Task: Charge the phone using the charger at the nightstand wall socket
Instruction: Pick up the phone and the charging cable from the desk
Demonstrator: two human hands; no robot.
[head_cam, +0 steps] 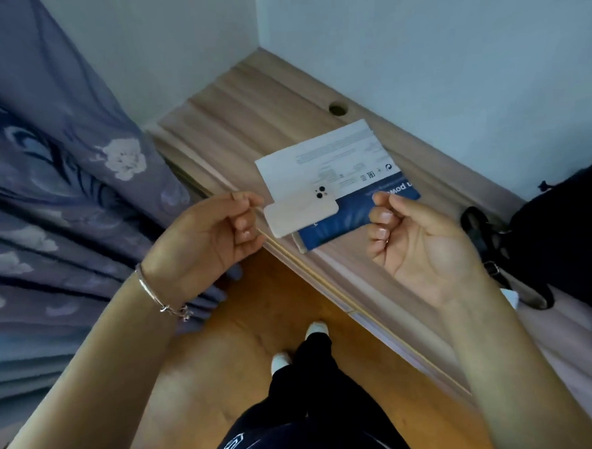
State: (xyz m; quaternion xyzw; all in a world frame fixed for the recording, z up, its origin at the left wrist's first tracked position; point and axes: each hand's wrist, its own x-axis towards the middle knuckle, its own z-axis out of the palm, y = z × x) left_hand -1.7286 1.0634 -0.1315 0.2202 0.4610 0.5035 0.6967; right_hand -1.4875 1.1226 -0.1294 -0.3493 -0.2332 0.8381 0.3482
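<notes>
A corner of pale walls (415,46) encloses a light wooden worktop (247,100) that runs back into the corner, above an orange-brown wooden floor (267,294). The phone (301,212) serves as the landmark: a pale handset lying face down at the front edge of the worktop, its 3 dark camera lenses turned up, one end resting on a blue-and-white box (340,184).

Far to the left of the phone hangs purple-grey floral fabric (61,161), folded in long pleats down to the floor. Just left of the phone is the left hand (206,242), palm partly up, a thin bracelet (161,293) on its wrist. Its fingers (245,223) are curled in loosely, thumb near the forefinger, with nothing visible between them; they are close to the phone's near end but not touching it.

Under and behind the phone, the box lies flat, closed, its white printed panel facing the wall and its blue panel toward the front edge. What is inside cannot be told. Behind the box, near the wall, a round hole (337,109) is cut in the worktop.

Right of the phone, the right hand (416,249) is raised palm up over the box's blue end, its fingers (383,219) bent inward and holding nothing that shows. Farther right, a black bag (562,231) with straps (483,235) sits on the worktop.

Below the phone, on the floor, are the person's dark trousers (317,388) and 2 pale slippers (281,360).
</notes>
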